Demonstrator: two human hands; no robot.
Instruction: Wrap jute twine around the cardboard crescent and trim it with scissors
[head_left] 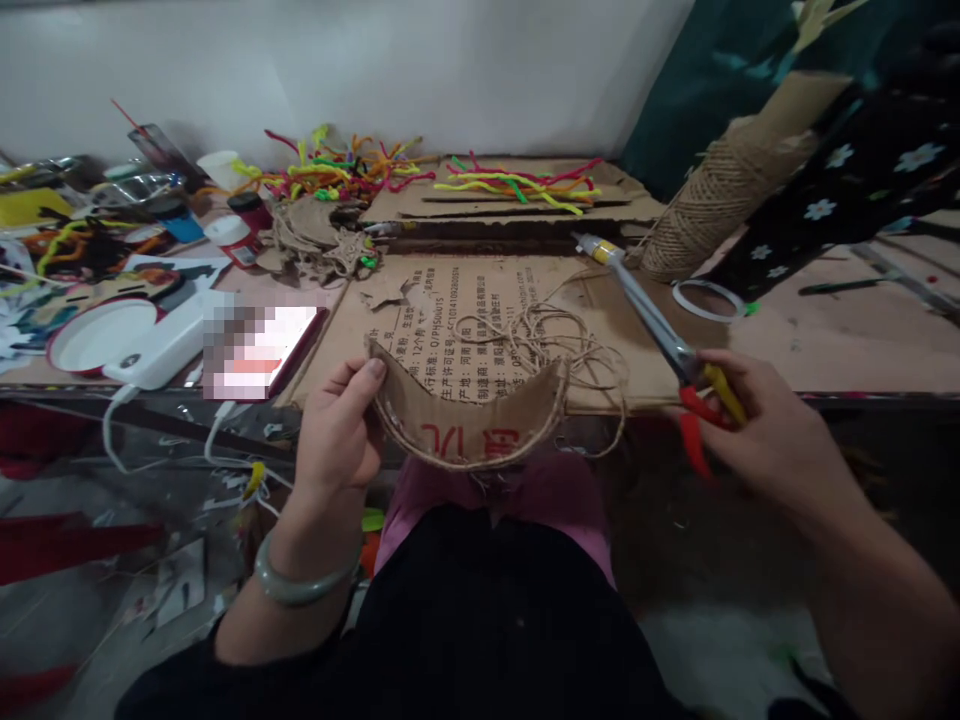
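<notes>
My left hand (341, 425) pinches the left tip of a cardboard crescent (465, 425), which has twine along its curved lower edge. The crescent is held at the table's front edge, with red printing on its face. Loose twine (570, 340) lies tangled behind its right tip, on a printed cardboard sheet (420, 310). On the right, my right hand (757, 420) is closed on the red and yellow handles of scissors (667, 340). Their blades point up and left, close to a small tube (598, 248) with a yellow label.
A large twine roll (720, 200) stands at the back right beside a white ring (709, 299). Colourful pipe cleaners (517, 188) lie at the back. On the left are a lit phone (274, 345), a white power bank (169, 340) with cables, and a white dish (105, 338).
</notes>
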